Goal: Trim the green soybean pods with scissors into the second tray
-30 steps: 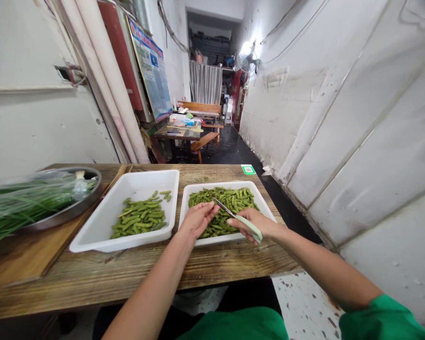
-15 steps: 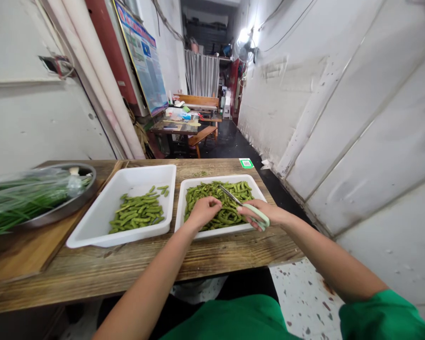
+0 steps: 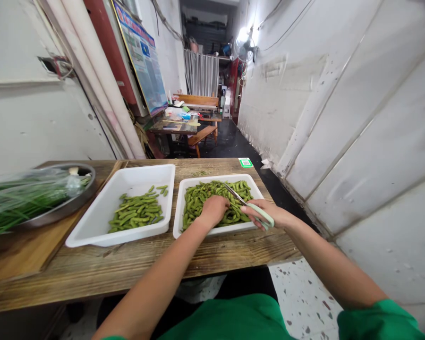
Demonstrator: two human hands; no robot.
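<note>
My right hand [image 3: 265, 212] grips a pair of scissors [image 3: 260, 215] with pale green handles. Their metal blades point up and left over the right white tray [image 3: 177, 225], which is full of green edamame pods [image 3: 200, 196]. Low among those pods is my left hand [image 3: 215, 210], its fingers bent together near the blades. Whatever lies between its fingertips is hidden by the hand. A smaller heap of pods [image 3: 136, 211] lies in the left white tray [image 3: 118, 182], with a few pods apart at its upper right.
At the left, a metal basin [image 3: 88, 189] of long green stalks under plastic [image 3: 38, 193] stands on a wooden board [image 3: 31, 252]. A green-and-white code card [image 3: 245, 163] lies at the far edge of the wooden table [image 3: 127, 267]. A white wall runs along the right.
My left hand has moved right and a little forward, closer to the scissors. The right hand has shifted slightly right with the scissors still in it.
</note>
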